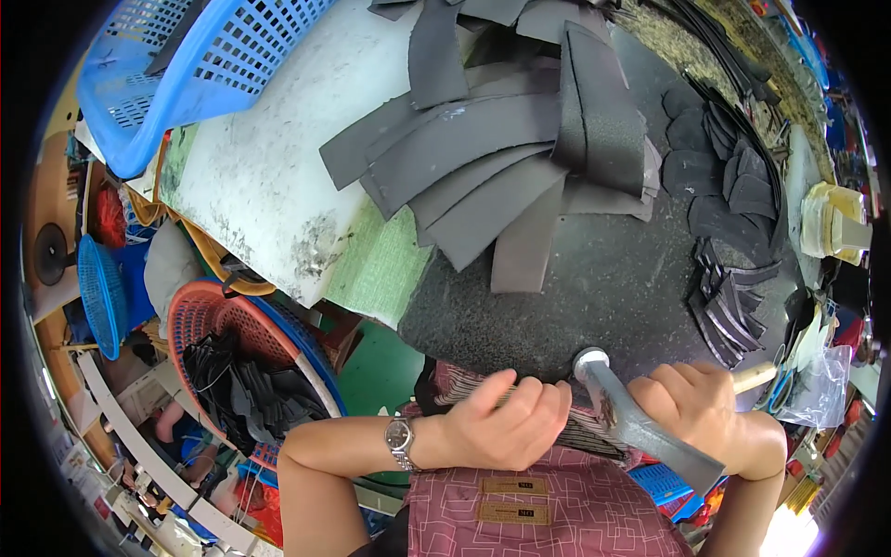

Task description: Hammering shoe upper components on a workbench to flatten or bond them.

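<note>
Right, it's the hammer (645, 431) up front, its metal head slanting over my lap just at the near edge of the dark slab (575, 316). My right hand (691, 404) is wrapped firmly round its pale wooden handle, whose end pokes out beyond my fist. And over on the other side, my left hand (510, 422) curls loosely, apart from the right, wristwatch (399, 441) showing; whether anything sits inside those fingers, I can't tell. Below both, the maroon apron (603, 501)!

Out across the slab now: a heap of dark grey strips (464, 158) sprawls over the far part, overlapping every which way and spilling onto the white worktop (269, 186) at left. Rounded black pieces (691, 139) crowd the right side, and nearer me a cluster of narrow curved strips (724, 306) takes up more room. Past them, a cream container (826, 218) and a clear plastic bag (821, 390). Far left, a blue basket (153, 135) stands on the worktop, and lower down, a red basket (200, 320) holds black pieces (255, 399).
</note>
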`<action>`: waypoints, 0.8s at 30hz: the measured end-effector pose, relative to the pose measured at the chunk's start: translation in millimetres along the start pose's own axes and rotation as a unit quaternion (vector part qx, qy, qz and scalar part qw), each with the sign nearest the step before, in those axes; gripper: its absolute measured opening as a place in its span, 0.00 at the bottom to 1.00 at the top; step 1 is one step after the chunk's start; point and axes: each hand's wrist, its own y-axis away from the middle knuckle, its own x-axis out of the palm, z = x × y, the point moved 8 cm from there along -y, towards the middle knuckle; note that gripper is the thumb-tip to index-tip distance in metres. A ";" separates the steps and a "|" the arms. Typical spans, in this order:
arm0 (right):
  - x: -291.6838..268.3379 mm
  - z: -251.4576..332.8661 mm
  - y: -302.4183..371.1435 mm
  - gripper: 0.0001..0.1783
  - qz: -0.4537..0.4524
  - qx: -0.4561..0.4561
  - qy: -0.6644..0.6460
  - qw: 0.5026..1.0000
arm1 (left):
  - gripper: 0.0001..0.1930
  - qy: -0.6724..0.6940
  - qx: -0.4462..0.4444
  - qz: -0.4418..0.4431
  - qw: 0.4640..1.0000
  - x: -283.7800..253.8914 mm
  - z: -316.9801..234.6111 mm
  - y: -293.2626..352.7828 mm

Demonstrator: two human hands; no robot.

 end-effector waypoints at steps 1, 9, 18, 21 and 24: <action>-1.5 2.0 0.1 0.13 0.000 -0.002 0.000 1.000 | 0.08 -0.044 0.031 0.010 0.999 -0.5 -7.6 -1.0; -7.0 12.6 -0.6 0.13 -0.046 -0.047 0.073 0.995 | 0.15 -0.139 0.111 0.099 0.979 5.7 -31.2 5.1; 1.9 21.2 2.8 0.13 -0.067 -0.047 0.057 0.995 | 0.15 -0.028 0.142 0.164 0.976 16.6 -44.9 7.9; 11.2 6.7 24.1 0.15 -0.030 -0.010 0.042 0.999 | 0.14 -0.054 0.181 0.165 0.968 18.1 -46.5 5.1; 7.3 -22.7 54.2 0.19 -0.043 0.106 -0.007 0.993 | 0.17 0.080 0.077 0.137 0.984 18.0 -22.2 -14.9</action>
